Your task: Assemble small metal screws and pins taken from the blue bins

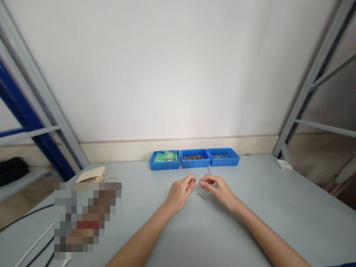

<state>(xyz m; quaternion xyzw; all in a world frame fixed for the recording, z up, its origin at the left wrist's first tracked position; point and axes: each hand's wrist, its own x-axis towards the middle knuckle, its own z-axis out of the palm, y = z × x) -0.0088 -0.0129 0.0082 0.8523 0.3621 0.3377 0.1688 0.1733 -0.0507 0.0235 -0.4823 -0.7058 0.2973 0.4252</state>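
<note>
Head view: left hand (178, 191), right hand (221, 189), grips pinched on small silvery piece (198, 181), seemingly unfinished; thin grey metal rod (201, 196), loose, untouched.

Before the middle blue plastic tray (195, 163), fingers (190, 178) partly hide a tiny silvery piece (198, 181); left of that tray, a brownish shape (90, 218) is pixelated.

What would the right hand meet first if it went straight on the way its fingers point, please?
Most likely the left hand, just ahead of the right hand, though exact depth is unclear.
</note>
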